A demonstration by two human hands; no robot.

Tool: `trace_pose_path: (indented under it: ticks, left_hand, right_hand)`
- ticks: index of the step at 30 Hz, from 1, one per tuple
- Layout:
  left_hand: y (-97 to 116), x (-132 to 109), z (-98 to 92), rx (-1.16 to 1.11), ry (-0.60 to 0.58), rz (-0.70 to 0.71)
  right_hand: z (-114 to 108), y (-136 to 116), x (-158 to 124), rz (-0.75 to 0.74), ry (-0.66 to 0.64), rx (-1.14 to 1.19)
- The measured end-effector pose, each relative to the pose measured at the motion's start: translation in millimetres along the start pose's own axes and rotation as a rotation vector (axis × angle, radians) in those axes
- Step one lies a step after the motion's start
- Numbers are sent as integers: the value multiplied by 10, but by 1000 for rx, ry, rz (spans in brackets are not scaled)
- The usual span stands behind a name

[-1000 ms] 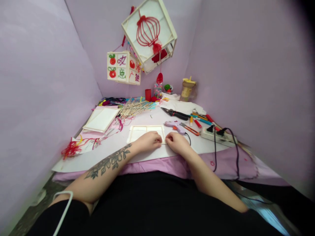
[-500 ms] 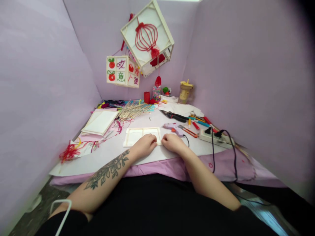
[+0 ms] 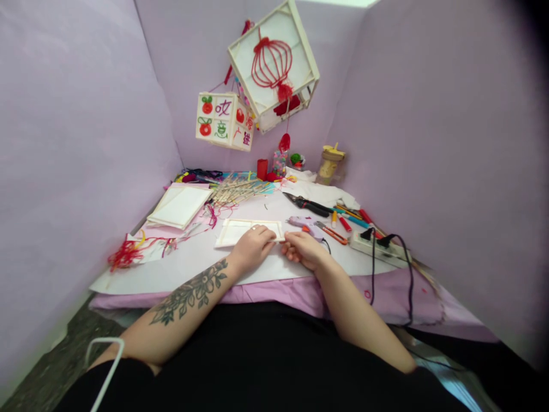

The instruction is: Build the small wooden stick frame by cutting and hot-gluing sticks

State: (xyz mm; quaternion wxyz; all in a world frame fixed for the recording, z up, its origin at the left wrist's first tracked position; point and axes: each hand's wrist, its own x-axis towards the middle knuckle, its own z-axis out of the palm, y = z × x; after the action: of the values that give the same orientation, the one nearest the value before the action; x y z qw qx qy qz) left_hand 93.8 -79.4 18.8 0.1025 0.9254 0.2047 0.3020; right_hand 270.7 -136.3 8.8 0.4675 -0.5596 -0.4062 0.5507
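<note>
A white paper panel with a pale stick frame (image 3: pixel 234 233) lies in front of me, its right side slightly raised from the table. My left hand (image 3: pixel 254 249) is closed over the panel's near edge, fingers bent around the stick. At the right corner of the panel, my right hand (image 3: pixel 305 249) pinches the frame between thumb and fingertips. A lilac glue gun (image 3: pixel 305 223) rests just beyond my right hand, beside orange-handled snips (image 3: pixel 332 232).
Behind lie black pliers (image 3: pixel 306 204) and a pile of thin sticks (image 3: pixel 238 190). More white panels (image 3: pixel 182 206) are stacked at left, near red yarn (image 3: pixel 125 255). A power strip (image 3: pixel 380 249) with cables sits at right. Box lanterns (image 3: pixel 273 63) hang above.
The panel's right side has lifted and tilted a little. My right hand has turned, its fingers now showing at the corner. The whole view has shifted slightly.
</note>
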Motion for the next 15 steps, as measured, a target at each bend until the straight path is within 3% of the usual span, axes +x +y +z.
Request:
trace_pose_path:
  ticks: [5, 15]
  left_hand:
    - [-4, -7, 6, -7, 0, -5]
    - [-26, -9, 1, -89, 21, -39]
  right_hand:
    - [3, 9, 22, 13, -74, 194]
    - [32, 75, 49, 16, -79, 400]
